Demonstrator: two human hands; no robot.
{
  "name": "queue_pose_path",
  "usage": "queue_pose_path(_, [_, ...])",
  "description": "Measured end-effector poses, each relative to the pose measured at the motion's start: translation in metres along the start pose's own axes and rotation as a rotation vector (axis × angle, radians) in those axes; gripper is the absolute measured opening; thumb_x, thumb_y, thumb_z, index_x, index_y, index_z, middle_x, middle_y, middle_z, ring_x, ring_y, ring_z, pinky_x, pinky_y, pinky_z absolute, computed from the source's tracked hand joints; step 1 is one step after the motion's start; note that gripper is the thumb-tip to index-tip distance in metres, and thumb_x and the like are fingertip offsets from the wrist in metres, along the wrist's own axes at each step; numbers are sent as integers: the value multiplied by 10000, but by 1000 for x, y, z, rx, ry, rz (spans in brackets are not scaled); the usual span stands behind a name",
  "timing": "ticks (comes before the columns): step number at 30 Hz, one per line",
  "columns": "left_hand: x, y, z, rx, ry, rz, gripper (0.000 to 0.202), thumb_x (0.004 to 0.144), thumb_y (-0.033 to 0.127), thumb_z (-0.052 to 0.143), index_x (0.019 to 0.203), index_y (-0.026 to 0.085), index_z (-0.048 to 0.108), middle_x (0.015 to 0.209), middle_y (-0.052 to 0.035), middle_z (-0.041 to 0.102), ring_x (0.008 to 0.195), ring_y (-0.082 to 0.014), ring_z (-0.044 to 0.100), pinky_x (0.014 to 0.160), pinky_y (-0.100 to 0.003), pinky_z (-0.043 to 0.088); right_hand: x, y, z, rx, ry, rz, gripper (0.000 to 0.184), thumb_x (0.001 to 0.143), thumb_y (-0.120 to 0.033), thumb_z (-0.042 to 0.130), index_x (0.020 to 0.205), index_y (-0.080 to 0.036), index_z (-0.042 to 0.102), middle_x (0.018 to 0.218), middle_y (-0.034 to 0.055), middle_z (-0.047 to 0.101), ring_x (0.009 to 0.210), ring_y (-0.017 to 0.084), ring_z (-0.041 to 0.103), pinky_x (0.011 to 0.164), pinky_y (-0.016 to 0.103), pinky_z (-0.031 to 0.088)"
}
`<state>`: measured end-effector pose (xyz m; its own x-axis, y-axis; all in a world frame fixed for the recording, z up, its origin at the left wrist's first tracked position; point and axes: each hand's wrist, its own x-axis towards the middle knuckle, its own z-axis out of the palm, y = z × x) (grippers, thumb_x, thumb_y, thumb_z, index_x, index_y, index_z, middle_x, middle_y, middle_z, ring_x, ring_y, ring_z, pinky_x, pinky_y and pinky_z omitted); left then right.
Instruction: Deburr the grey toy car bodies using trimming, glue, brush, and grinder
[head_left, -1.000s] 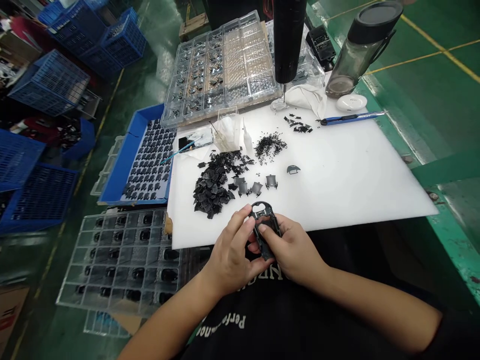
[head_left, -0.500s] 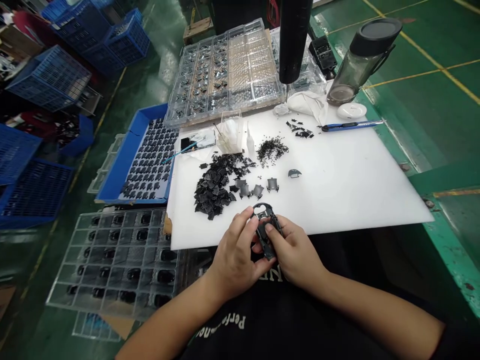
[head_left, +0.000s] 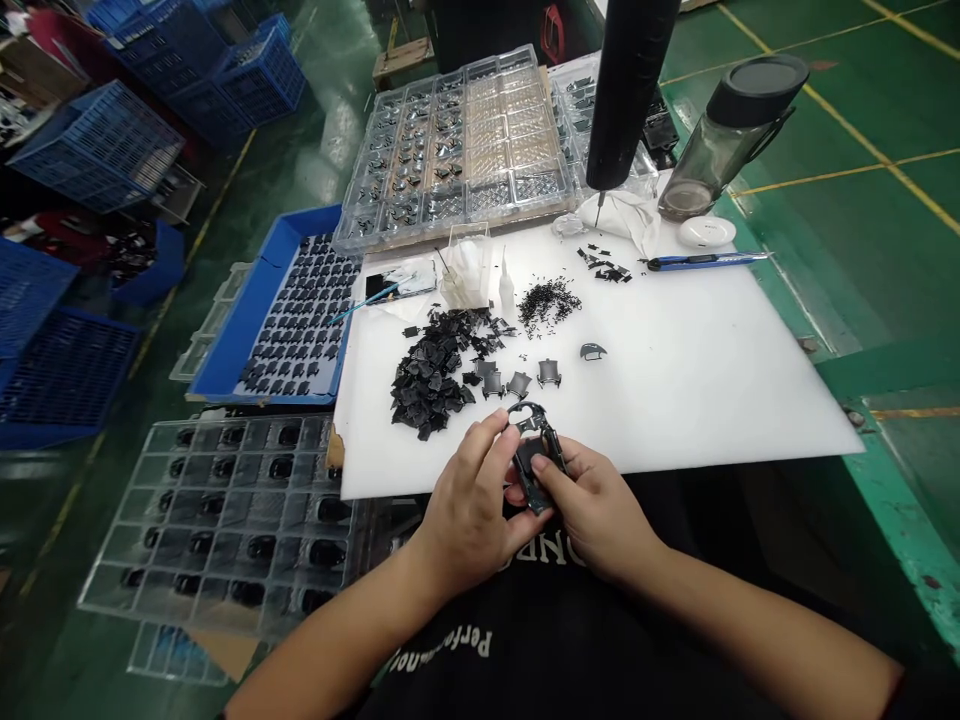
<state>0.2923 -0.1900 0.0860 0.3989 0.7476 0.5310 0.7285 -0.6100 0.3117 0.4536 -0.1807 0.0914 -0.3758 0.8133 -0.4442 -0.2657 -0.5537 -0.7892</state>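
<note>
Both my hands hold a black plastic frame (head_left: 534, 458), a narrow moulded part with a round opening at its far end, just over the front edge of a white plastic board (head_left: 697, 400). My left hand (head_left: 471, 505) grips its left side with the fingers curled over it. My right hand (head_left: 594, 510) holds the other side, with the thumb pressed on its face. The lower part of the frame is hidden by my fingers. Beyond my fingertips lie several small black pieces (head_left: 517, 382) in a row, a heap of black plastic parts (head_left: 427, 375) and a small curved piece (head_left: 592, 351).
A heap of tiny black bits (head_left: 547, 305) lies on the board. A blue-handled utility knife (head_left: 705, 261) lies to the far right. Clear trays (head_left: 450, 150) stand behind, with a blue tray (head_left: 292, 320) and a clear grid tray (head_left: 232, 520) left. A black cylinder (head_left: 626, 90) hangs above.
My right thumb has slid further along the frame, which has tilted slightly in my hands. The whole scene has shifted a little as my head moved.
</note>
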Motion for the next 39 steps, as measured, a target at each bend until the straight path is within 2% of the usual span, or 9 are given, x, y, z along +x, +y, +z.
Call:
queue_pose_path(7, [0, 0, -1, -28, 9, -11, 880, 795, 338, 719, 1482, 100, 224, 1349, -235, 473, 1314, -316, 469, 1021, -478, 514, -1, 3, 1, 57, -5, -1, 341, 875, -407, 665, 1142, -200, 625, 933, 59, 720, 814, 205, 695, 735, 330, 561])
queue_pose_path(12, [-3, 1, 1, -7, 21, -6, 869, 797, 329, 720, 1478, 95, 235, 1348, -233, 469, 1319, -321, 461, 1044, -486, 492, -2, 3, 1, 12, -13, -53, 261, 895, -375, 647, 1070, -181, 634, 818, 27, 688, 766, 184, 671, 735, 319, 553])
queue_pose_path(16, [-3, 1, 2, -22, 24, -11, 883, 786, 332, 732, 1471, 67, 242, 1339, -241, 463, 1326, -319, 452, 1061, -487, 479, -3, 4, 1, 3, 0, -47, 310, 905, -384, 626, 1147, -191, 604, 921, 51, 702, 800, 199, 681, 745, 337, 556])
queue_pose_path(20, [-2, 2, 0, -24, 36, -13, 913, 779, 360, 744, 1480, 85, 227, 1323, -232, 477, 1315, -313, 462, 1047, -487, 492, -5, 6, 1, 27, -15, -45, 340, 932, -401, 573, 1207, -201, 580, 1033, 76, 701, 866, 212, 686, 773, 344, 548])
queue_pose_path(27, [-2, 5, 3, -33, 71, -13, 858, 815, 377, 696, 1479, 84, 236, 1296, -223, 495, 1306, -304, 464, 1028, -434, 512, -6, 5, -1, 46, -11, -48, 315, 911, -377, 611, 1168, -194, 618, 961, 69, 715, 835, 213, 685, 784, 347, 537])
queue_pose_path(32, [-10, 9, 17, -173, 27, -37, 904, 792, 392, 718, 1465, 53, 220, 1374, -264, 425, 1354, -309, 415, 1076, -444, 465, -9, 9, -15, 81, -40, 52, 366, 883, -387, 670, 1194, -209, 596, 901, 53, 724, 856, 209, 686, 798, 333, 537])
queue_pose_path(35, [-16, 12, 27, -289, -19, -38, 957, 775, 426, 735, 1476, 68, 189, 1394, -267, 428, 1367, -314, 409, 1122, -501, 396, -11, 15, -23, 236, -65, 84, 436, 912, -474, 609, 1255, -210, 564, 833, 54, 724, 806, 212, 696, 746, 323, 547])
queue_pose_path(37, [-19, 10, 29, -329, -110, -62, 1007, 752, 481, 746, 1488, 96, 176, 1449, -270, 387, 1406, -344, 354, 1146, -569, 321, -11, 17, -24, 374, -6, 122, 450, 950, -516, 514, 1256, -191, 570, 848, 76, 726, 754, 216, 703, 693, 323, 559])
queue_pose_path(39, [-22, 2, 25, -328, -200, -120, 1103, 679, 574, 769, 1494, 113, 185, 1528, -276, 269, 1448, -391, 249, 1152, -612, 269, -8, 13, -23, 453, 82, 136, 438, 979, -503, 451, 1223, -168, 592, 902, 99, 726, 718, 215, 704, 657, 326, 574])
